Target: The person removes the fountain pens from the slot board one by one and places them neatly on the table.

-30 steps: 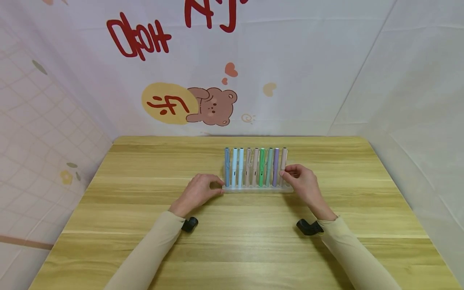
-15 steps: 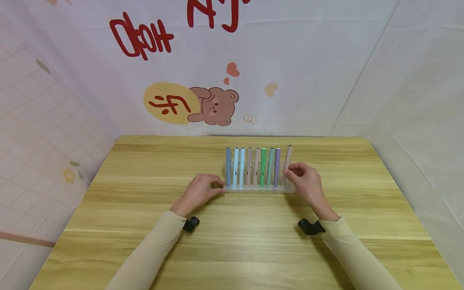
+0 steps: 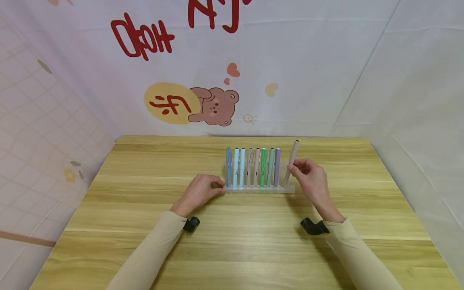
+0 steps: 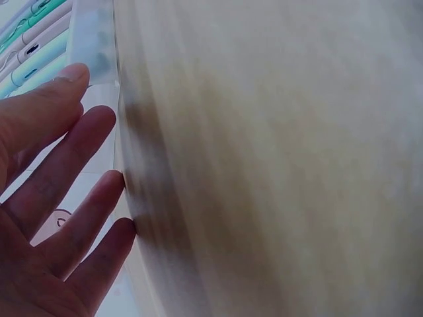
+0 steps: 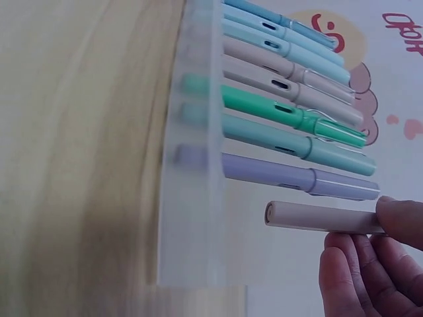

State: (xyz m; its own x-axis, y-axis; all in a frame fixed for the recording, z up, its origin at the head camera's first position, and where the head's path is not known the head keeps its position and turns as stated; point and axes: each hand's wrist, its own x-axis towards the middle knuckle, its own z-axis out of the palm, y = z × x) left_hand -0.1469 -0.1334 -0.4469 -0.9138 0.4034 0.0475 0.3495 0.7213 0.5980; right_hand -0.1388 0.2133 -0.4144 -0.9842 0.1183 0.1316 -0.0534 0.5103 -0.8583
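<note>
My right hand (image 3: 312,180) pinches a pale pinkish-beige pen (image 3: 294,153) between thumb and fingers. The pen leans right over the right end of a clear pen rack (image 3: 259,190); in the right wrist view its lower end (image 5: 281,213) is out of the rack and apart from it. My left hand (image 3: 198,192) holds the rack's left end with the thumb (image 4: 75,74) on the corner, its other fingers spread. Several pens stand upright in the rack: blue, light blue, beige, a green pen (image 3: 262,167), a teal one, and a purple pen (image 3: 277,167) nearest the held one.
The rack stands on a wood-grain table (image 3: 246,241), towards its back edge. A white cloth wall (image 3: 308,60) with a printed bear rises behind. Each wrist carries a black camera mount, such as the right mount (image 3: 313,226).
My right hand has drawn the beige pen up and to the right out of its place in the rack, tilting it. The left hand stays at the rack's left end.
</note>
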